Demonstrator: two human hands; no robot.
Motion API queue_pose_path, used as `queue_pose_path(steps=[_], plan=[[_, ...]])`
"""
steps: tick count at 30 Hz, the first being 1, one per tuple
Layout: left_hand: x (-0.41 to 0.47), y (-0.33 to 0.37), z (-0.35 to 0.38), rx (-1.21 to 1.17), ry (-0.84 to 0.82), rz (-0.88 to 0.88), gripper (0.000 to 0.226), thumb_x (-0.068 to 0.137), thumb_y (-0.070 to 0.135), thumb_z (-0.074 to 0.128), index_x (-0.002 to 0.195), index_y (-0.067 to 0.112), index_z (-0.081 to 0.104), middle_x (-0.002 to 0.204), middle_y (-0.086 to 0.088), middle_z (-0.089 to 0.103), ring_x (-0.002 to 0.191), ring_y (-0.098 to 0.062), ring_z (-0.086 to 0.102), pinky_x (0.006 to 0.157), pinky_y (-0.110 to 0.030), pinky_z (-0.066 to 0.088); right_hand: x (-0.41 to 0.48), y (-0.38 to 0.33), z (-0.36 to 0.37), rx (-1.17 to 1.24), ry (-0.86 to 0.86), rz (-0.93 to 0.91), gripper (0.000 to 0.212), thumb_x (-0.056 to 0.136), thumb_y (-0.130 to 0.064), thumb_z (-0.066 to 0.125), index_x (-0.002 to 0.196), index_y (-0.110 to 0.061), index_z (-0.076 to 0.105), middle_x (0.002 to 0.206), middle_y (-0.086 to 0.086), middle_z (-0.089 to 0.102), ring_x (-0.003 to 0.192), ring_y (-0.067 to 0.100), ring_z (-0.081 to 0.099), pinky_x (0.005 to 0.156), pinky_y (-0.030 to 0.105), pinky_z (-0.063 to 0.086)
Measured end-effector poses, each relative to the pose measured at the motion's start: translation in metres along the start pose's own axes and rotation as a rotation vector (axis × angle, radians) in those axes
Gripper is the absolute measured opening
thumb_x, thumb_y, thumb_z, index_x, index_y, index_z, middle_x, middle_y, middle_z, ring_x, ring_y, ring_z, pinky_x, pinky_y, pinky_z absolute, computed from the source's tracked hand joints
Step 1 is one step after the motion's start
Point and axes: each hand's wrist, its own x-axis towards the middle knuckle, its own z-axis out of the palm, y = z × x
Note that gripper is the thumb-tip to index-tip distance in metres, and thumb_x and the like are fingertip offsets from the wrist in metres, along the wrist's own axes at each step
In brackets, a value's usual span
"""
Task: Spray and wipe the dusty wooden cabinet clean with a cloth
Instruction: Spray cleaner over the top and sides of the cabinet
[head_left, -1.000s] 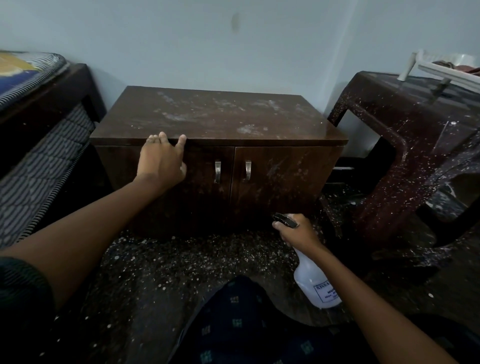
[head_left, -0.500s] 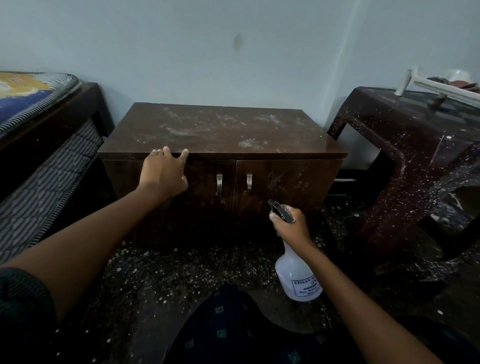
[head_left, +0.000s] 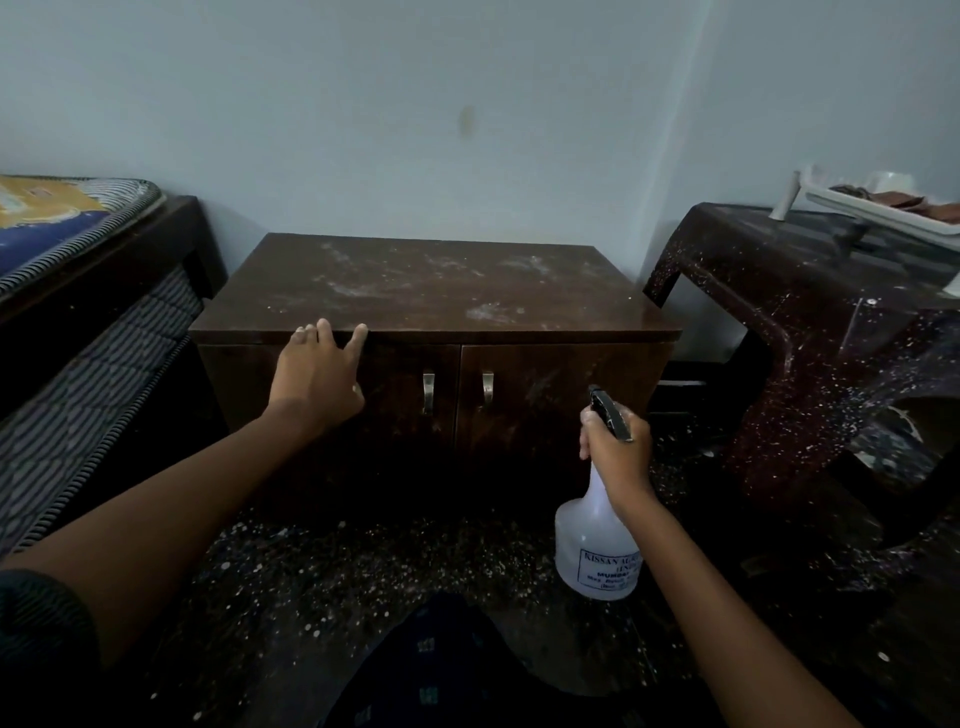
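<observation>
A low dark wooden cabinet (head_left: 436, 291) stands against the wall, its top smeared with pale dust, with two metal door handles (head_left: 457, 389) on the front. My left hand (head_left: 319, 374) rests on the cabinet's front top edge at the left, fingers straight and spread. My right hand (head_left: 615, 449) grips the neck of a white spray bottle (head_left: 595, 551) with a black trigger head, held in front of the right door, nozzle toward the cabinet. No cloth is in view.
A bed with a patterned mattress (head_left: 72, 228) stands close on the left. A dark speckled plastic table (head_left: 810, 322) stands on the right, carrying a white tray (head_left: 883, 210). The floor (head_left: 337, 571) in front of the cabinet is dark and speckled. My knee is at the bottom centre.
My right hand has lifted the spray bottle higher and nearer the cabinet's right door. The left hand has stayed on the top edge. The view has tilted upward.
</observation>
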Motion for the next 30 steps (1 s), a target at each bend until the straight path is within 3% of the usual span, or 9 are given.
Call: queue_pose_path(steps=[4, 7, 10, 13, 18, 22, 24, 27, 30], plan=[[0.0, -0.002, 0.002, -0.007, 0.001, 0.0, 0.071, 0.091, 0.032, 0.046, 0.151, 0.02, 0.01, 0.149, -0.028, 0.025, 0.138, -0.037, 0.029, 0.115, -0.039, 0.024, 0.007, 0.005, -0.016, 0.101, 0.175, 0.08, 0.018, 0.089, -0.007, 0.051, 0.074, -0.014, 0.058, 0.06, 0.003, 0.056, 0.044, 0.001, 0.053, 0.059, 0.022, 0.047], [-0.001, 0.0, 0.003, -0.009, 0.009, -0.006, 0.071, 0.091, 0.032, 0.046, 0.151, 0.019, 0.01, 0.149, -0.028, 0.024, 0.139, -0.037, 0.029, 0.116, -0.039, 0.022, 0.016, 0.006, -0.035, 0.143, 0.258, 0.162, 0.016, 0.087, -0.005, 0.05, 0.074, -0.012, 0.057, 0.062, 0.004, 0.056, 0.054, 0.013, 0.054, 0.062, 0.023, 0.045], [-0.001, 0.001, 0.004, -0.015, 0.006, -0.006, 0.072, 0.09, 0.032, 0.047, 0.151, 0.02, 0.009, 0.15, -0.028, 0.023, 0.139, -0.037, 0.028, 0.116, -0.04, 0.021, 0.018, 0.013, -0.042, 0.014, 0.245, 0.195, 0.018, 0.087, -0.01, 0.052, 0.07, -0.011, 0.056, 0.062, 0.005, 0.055, 0.055, 0.018, 0.053, 0.058, 0.025, 0.045], [-0.001, -0.002, 0.004, -0.007, 0.008, 0.001, 0.073, 0.091, 0.033, 0.046, 0.151, 0.02, 0.008, 0.151, -0.028, 0.022, 0.14, -0.037, 0.026, 0.117, -0.039, 0.02, 0.016, 0.017, -0.043, -0.086, 0.279, 0.205, 0.022, 0.087, -0.019, 0.055, 0.064, -0.019, 0.053, 0.065, 0.005, 0.055, 0.063, 0.025, 0.055, 0.066, 0.037, 0.047], [-0.005, -0.002, 0.008, 0.045, -0.005, 0.017, 0.073, 0.093, 0.034, 0.041, 0.151, 0.016, 0.0, 0.154, -0.026, 0.015, 0.143, -0.035, 0.02, 0.118, -0.038, 0.014, -0.001, -0.005, -0.023, -0.014, 0.022, 0.054, 0.006, 0.091, -0.005, 0.052, 0.089, -0.007, 0.058, 0.066, 0.005, 0.055, 0.059, 0.016, 0.053, 0.055, 0.021, 0.046], [-0.007, -0.004, 0.011, 0.084, 0.013, 0.012, 0.071, 0.093, 0.032, 0.038, 0.15, 0.01, 0.003, 0.155, -0.023, 0.015, 0.144, -0.032, 0.019, 0.119, -0.04, 0.011, -0.02, -0.014, 0.008, -0.137, -0.303, -0.077, 0.017, 0.087, -0.001, 0.054, 0.08, -0.015, 0.058, 0.069, 0.01, 0.057, 0.062, 0.023, 0.054, 0.061, 0.035, 0.047], [-0.008, -0.01, 0.011, 0.075, 0.055, 0.012, 0.069, 0.091, 0.031, 0.041, 0.149, 0.008, 0.013, 0.155, -0.017, 0.021, 0.144, -0.029, 0.021, 0.118, -0.047, -0.002, -0.027, -0.017, 0.021, -0.158, -0.333, -0.098, 0.013, 0.088, -0.006, 0.053, 0.078, -0.011, 0.059, 0.068, 0.015, 0.054, 0.061, 0.026, 0.051, 0.059, 0.04, 0.045], [-0.015, -0.028, 0.012, -0.015, 0.117, -0.052, 0.066, 0.085, 0.026, 0.048, 0.146, 0.012, 0.027, 0.154, -0.008, 0.028, 0.144, -0.029, 0.018, 0.1, -0.054, -0.031, -0.033, -0.024, 0.035, -0.153, -0.309, -0.112, 0.015, 0.089, -0.009, 0.053, 0.075, -0.007, 0.058, 0.063, 0.015, 0.049, 0.057, 0.024, 0.046, 0.054, 0.033, 0.038], [-0.022, -0.06, 0.02, -0.065, 0.118, -0.229, 0.069, 0.083, 0.024, 0.052, 0.146, 0.012, 0.028, 0.156, -0.011, 0.02, 0.146, -0.031, 0.008, 0.099, -0.057, -0.029, -0.036, -0.029, 0.046, -0.147, -0.372, -0.157, 0.013, 0.089, -0.008, 0.054, 0.078, -0.003, 0.058, 0.063, 0.015, 0.049, 0.056, 0.024, 0.045, 0.054, 0.034, 0.037]])
